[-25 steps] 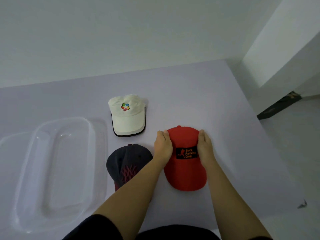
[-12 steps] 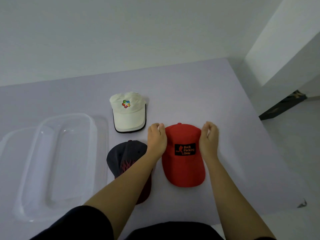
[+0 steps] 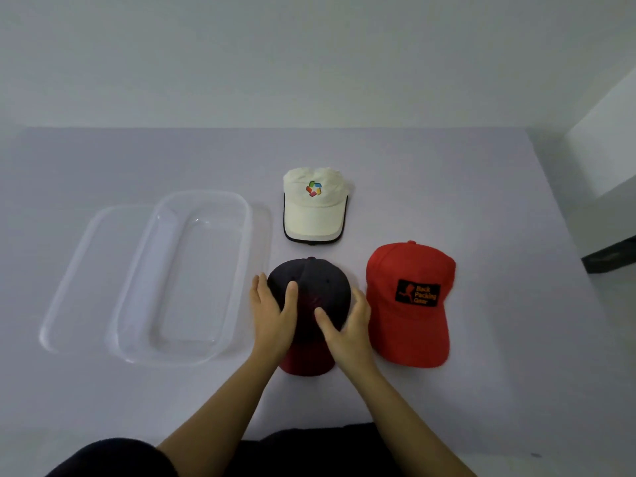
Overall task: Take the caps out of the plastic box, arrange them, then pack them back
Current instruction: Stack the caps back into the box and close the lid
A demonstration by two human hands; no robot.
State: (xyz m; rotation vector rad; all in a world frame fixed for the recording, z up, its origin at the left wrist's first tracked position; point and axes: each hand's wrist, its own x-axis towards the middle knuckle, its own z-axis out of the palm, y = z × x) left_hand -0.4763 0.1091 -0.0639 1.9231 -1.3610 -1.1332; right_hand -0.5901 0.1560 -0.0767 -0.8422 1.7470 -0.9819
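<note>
the left hand (image 3: 273,315) was laid against the 9 o'clock side of the dark cap (image 3: 309,284), fingers pretty much straight and thumb spread over the crown. the right hand (image 3: 349,327) was cupped on the 3 o'clock side, fingers curved round the crown and thumb pressed on top, so the cap was sandwiched between both. its dark red brim was pointed at 6 o'clock, partly hidden by the wrists. the red cap (image 3: 409,325) was parked just beside at 3 o'clock; whether it was brushed by the right fingers couldn't be told. the white cap (image 3: 313,215) was set near at 12 o'clock, untouched. the clear plastic box (image 3: 203,194) was seen at 9 o'clock on the pale table (image 3: 447,187).
</note>
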